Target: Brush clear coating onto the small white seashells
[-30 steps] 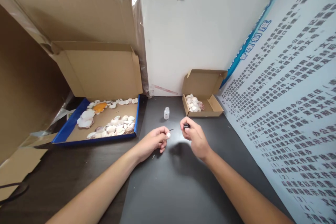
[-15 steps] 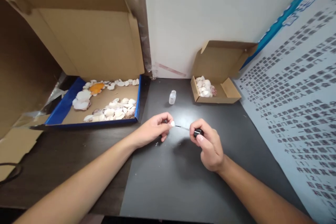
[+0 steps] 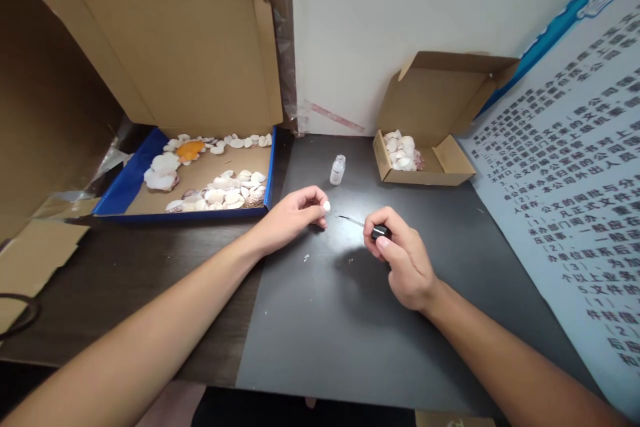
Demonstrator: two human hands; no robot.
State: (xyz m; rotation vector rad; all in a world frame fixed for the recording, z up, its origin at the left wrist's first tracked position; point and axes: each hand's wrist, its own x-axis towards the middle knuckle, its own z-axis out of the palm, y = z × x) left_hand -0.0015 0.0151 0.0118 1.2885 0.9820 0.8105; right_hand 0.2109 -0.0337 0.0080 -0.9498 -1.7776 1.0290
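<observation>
Between the thumb and fingers of my left hand (image 3: 300,217) is a small white shell (image 3: 327,206). My right hand (image 3: 403,253) grips the black cap of a thin applicator brush (image 3: 381,232). The brush's dark tip points left at the shell, a short gap away from it. Beyond both hands a small clear glass bottle (image 3: 337,171) stands upright without a cap, with whitish contents low inside.
On the left, an open blue-edged cardboard box (image 3: 185,215) holds many white shells and one orange shell (image 3: 190,151). A smaller open carton (image 3: 425,177) with shells stands back right. A printed sheet (image 3: 565,213) leans along the right side.
The brush tip has come away from the shell, leaving a gap between them. Both hands keep their holds. The whole view has shifted slightly.
</observation>
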